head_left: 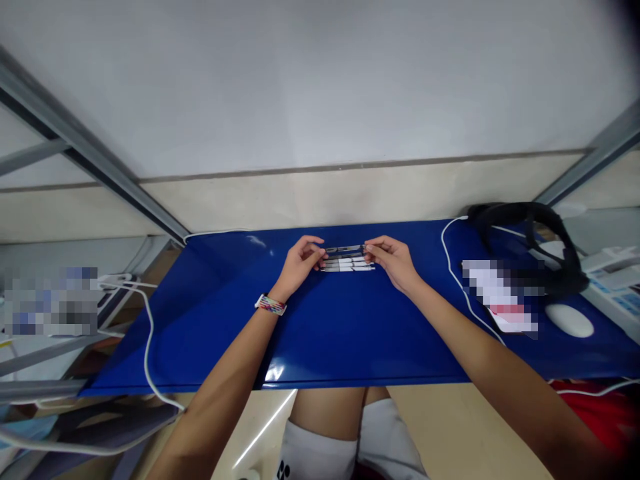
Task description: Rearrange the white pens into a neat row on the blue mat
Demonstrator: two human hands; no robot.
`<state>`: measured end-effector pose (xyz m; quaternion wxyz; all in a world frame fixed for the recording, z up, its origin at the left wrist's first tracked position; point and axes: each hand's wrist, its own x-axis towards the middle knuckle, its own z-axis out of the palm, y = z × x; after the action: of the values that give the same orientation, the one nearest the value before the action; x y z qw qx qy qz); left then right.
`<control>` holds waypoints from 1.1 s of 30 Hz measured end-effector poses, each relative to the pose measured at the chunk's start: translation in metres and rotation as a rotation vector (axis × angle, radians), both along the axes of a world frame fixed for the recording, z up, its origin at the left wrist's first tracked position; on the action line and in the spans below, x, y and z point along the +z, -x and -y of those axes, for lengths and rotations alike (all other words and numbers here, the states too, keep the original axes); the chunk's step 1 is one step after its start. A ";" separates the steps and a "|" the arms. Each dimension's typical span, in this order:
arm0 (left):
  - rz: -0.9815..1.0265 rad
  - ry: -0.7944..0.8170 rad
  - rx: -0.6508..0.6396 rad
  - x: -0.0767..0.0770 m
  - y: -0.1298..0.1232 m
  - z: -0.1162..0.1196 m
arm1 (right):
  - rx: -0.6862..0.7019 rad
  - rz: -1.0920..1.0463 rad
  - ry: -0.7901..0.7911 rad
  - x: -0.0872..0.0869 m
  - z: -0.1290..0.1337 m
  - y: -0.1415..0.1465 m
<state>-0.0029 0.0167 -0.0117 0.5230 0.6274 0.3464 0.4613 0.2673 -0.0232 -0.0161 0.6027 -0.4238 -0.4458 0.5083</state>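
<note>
Several slim pens (347, 265), white and dark, lie side by side and crosswise on the blue desktop (350, 320). A dark pen (345, 249) forms the far edge of the row, its two ends between my hands. My left hand (304, 259), with a colourful band on the wrist, pinches its left end with thumb and fingers. At the right end, my right hand (390, 259) has thumb and forefinger closed on the same pen. Fingertips hide the ends of some pens.
On the right are a black headset (555, 230), a phone-like item with a blurred screen (500, 300), a white mouse (570, 320) and a white cable (450, 257). Metal posts rise at both sides; a wall stands behind. Another cable (149, 333) hangs at left.
</note>
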 end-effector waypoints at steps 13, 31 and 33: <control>0.049 -0.023 0.077 0.009 -0.002 0.004 | 0.223 -0.162 0.112 0.015 0.007 -0.001; 0.086 -0.007 0.082 0.019 -0.007 0.012 | 0.331 -0.571 0.193 0.015 0.012 0.003; 0.089 -0.007 0.088 0.018 -0.008 0.012 | 0.319 -0.609 0.217 0.017 0.013 0.004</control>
<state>0.0051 0.0043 0.0066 0.5148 0.5923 0.3483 0.5127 0.2636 -0.0358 0.0005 0.5726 -0.2395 -0.2498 0.7432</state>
